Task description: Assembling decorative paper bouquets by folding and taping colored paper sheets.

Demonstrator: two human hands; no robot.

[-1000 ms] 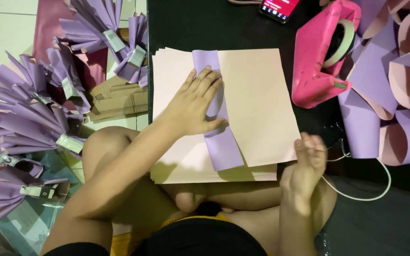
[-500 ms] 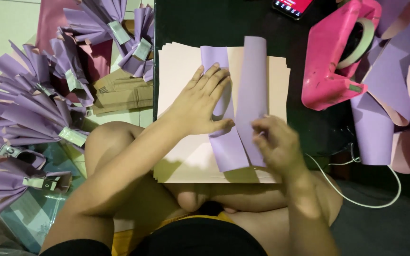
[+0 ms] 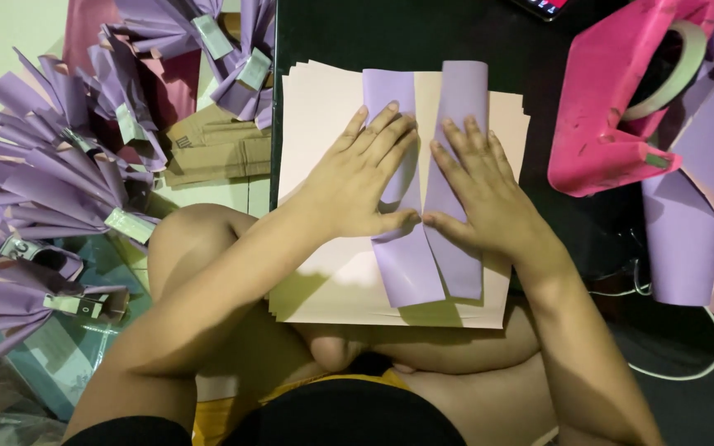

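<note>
A stack of pale pink paper sheets (image 3: 316,116) lies on a dark board in front of me. The top sheet has both side edges folded in, showing two purple flaps (image 3: 411,272) that meet near the middle. My left hand (image 3: 365,177) lies flat on the left flap, fingers spread. My right hand (image 3: 481,190) presses flat on the right flap (image 3: 466,87). The thumbs of both hands almost touch at the centre line. Neither hand grips anything.
A pink tape dispenser (image 3: 613,124) with a roll of tape stands at the right. Curled purple and pink paper cones (image 3: 687,215) pile at the far right. Several pleated purple paper fans (image 3: 51,190) lie on the left. A white cable (image 3: 687,363) runs along the lower right.
My right hand folded the right side of the top sheet over towards the middle and now presses it flat. My left hand stayed on the left flap.
</note>
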